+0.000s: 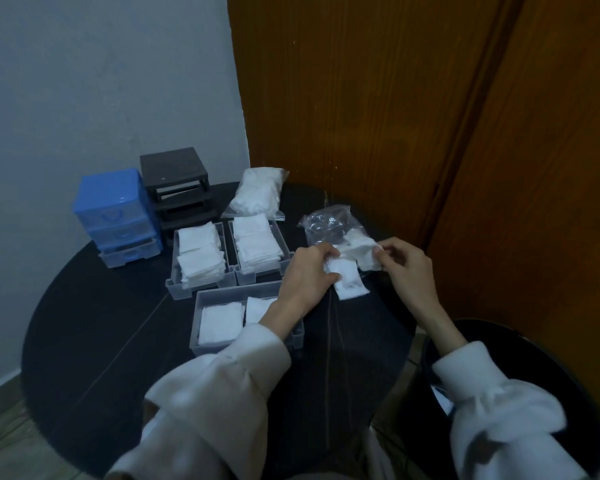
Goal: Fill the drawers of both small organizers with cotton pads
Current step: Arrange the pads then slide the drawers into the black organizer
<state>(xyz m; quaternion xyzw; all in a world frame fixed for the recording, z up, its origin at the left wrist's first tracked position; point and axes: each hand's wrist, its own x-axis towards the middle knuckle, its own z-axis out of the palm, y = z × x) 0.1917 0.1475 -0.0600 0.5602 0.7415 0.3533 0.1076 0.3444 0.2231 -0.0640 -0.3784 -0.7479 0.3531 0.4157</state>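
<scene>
My left hand (307, 275) and my right hand (407, 268) both pinch a small bunch of white cotton pads (350, 271) just above the table, in front of a nearly empty clear bag (329, 225). Three clear drawers lie on the table. The near drawer (201, 337) holds a few pads and my left forearm crosses it. The two farther drawers (174, 287) (281, 244) are piled with pads. The blue organizer (113, 209) has drawers in it, the lowest one pulled out a little. The black organizer (175, 174) beside it stands with empty slots.
A full bag of cotton pads (258, 192) lies behind the drawers on the round black table (118, 341). A wooden door (395, 98) stands behind the table on the right, a grey wall on the left. A black round seat (520, 362) is at lower right.
</scene>
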